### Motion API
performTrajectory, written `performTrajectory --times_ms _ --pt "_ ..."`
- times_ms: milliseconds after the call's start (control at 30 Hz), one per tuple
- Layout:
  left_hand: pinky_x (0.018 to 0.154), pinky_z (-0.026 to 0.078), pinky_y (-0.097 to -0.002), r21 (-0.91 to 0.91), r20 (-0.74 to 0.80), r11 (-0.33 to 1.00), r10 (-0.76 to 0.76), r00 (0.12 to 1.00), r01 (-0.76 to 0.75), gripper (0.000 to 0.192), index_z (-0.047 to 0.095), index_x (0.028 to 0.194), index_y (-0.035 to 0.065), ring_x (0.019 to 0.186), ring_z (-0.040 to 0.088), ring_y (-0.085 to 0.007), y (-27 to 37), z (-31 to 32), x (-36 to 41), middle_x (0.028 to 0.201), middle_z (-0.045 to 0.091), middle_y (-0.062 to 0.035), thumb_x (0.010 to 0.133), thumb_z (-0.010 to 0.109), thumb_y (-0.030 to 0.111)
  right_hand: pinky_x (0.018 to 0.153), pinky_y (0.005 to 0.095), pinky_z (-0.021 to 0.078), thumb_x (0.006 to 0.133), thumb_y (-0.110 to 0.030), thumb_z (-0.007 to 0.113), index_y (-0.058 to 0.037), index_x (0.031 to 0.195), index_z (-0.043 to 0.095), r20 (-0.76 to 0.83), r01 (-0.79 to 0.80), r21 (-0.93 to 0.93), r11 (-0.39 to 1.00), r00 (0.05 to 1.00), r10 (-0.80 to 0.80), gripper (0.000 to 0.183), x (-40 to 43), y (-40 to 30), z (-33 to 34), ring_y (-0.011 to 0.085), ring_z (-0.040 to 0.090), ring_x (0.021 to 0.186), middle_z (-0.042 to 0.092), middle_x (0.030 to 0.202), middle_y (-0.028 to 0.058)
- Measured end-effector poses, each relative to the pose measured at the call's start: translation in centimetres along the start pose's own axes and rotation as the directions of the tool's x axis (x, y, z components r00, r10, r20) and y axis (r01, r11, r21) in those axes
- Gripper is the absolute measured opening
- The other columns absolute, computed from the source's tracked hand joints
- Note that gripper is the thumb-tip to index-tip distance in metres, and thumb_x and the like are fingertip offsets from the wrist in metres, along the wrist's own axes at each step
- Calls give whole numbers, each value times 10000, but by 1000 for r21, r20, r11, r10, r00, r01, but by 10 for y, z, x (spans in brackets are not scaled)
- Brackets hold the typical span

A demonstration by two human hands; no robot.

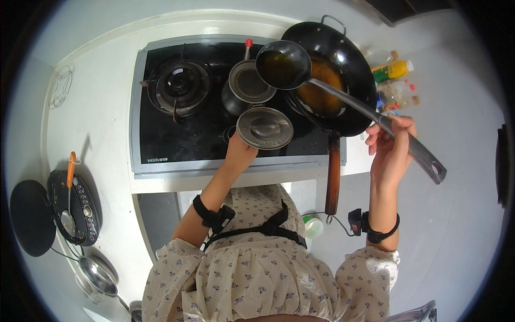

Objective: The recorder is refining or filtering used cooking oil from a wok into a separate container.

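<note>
My right hand (388, 141) grips the handle of a metal ladle (342, 96). Its bowl, holding dark yellowish liquid, is above the gap between a small metal pot and a black wok. The metal pot (235, 98) has a strainer (253, 82) in its mouth and a red-tipped spout or handle (248, 46) on the far side. Its hinged lid (264, 128) stands open towards me. My left hand (241, 151) is closed at the near side of this pot, with the lid hiding part of the fingers. Amber liquid lies in the wok (358, 88), whose wooden handle (333, 177) points at me.
The pot and wok are on a black glass gas hob (177, 141) with a bare left burner (180, 82). Several bottles (394, 70) stand right of the wok. At left are an open electric griddle (86, 201), an orange-handled spoon (71, 173) and a metal bowl (98, 277).
</note>
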State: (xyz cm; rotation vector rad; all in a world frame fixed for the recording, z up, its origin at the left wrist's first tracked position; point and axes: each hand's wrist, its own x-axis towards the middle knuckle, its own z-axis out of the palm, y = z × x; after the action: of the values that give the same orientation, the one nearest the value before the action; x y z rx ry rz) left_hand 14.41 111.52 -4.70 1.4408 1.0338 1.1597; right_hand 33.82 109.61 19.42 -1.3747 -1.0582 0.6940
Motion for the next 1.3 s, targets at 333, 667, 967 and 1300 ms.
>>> performTrajectory --times_ms 333,667,967,1300 --pt "617 454 -244 46 -81 987 -148 986 152 510 372 1216 27 761 567 -159 52 -29 -3 1028 519 -124 731 516 -34 402 222 388 855 -106 393 -12 891 446 34 9 -31 999 999 -8 114 -3 -4 9 157 506 465 574 650 167" --pt "579 407 -200 55 -229 986 -138 964 155 490 403 1195 52 648 478 -78 70 -76 -12 922 506 -59 725 463 -77 404 227 396 865 -124 405 -18 914 445 68 20 -54 998 998 -16 123 -8 -6 14 165 513 465 576 654 166" --pt "574 392 -186 63 -280 988 -115 953 137 479 412 1179 47 631 458 -67 73 -92 -19 897 500 -45 720 450 -85 401 228 403 862 -133 409 0 919 443 68 31 -84 996 997 -26 148 -14 -12 18 165 514 453 573 653 177" --pt "609 387 -173 92 -308 985 -113 945 148 492 406 1189 51 641 457 -57 79 -107 -27 890 495 -40 719 437 -92 409 225 428 854 -95 426 14 917 436 161 110 -98 989 983 -93 126 -26 -12 17 165 539 469 570 657 192"
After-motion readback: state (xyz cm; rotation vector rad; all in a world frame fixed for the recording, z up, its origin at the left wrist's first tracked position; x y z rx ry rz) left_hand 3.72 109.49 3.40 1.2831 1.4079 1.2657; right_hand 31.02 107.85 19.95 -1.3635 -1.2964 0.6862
